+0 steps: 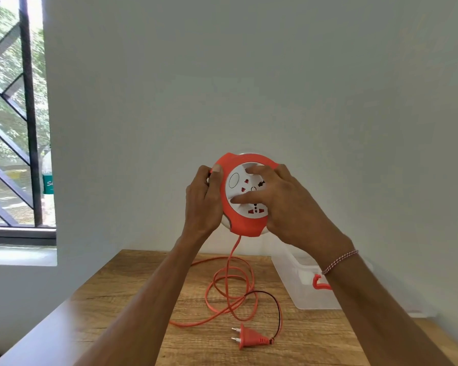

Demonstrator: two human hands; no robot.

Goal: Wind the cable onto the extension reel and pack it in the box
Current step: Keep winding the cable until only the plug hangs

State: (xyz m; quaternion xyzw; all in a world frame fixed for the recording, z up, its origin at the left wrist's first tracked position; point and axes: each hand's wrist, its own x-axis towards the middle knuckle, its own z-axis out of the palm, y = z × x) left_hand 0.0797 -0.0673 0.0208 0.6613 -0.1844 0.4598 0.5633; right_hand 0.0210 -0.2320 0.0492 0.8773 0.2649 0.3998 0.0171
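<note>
I hold a round orange-and-white extension reel (245, 223) up in front of the wall, above the wooden table (132, 286). My left hand (202, 199) grips its left orange rim, thumb on the front. My right hand (278, 202) lies over the white socket face, fingers spread and bent onto the inner disc. An orange cable (233, 262) hangs from the reel's bottom and lies in loose loops on the table. Its orange two-pin plug (249, 338) rests near the table's front, pins pointing left. A clear plastic box (312, 294) with an orange latch stands at the right.
The table stands against a plain white wall. A barred window (13, 128) with a sill is at the left. The box sits at the table's back right corner, partly behind my right forearm.
</note>
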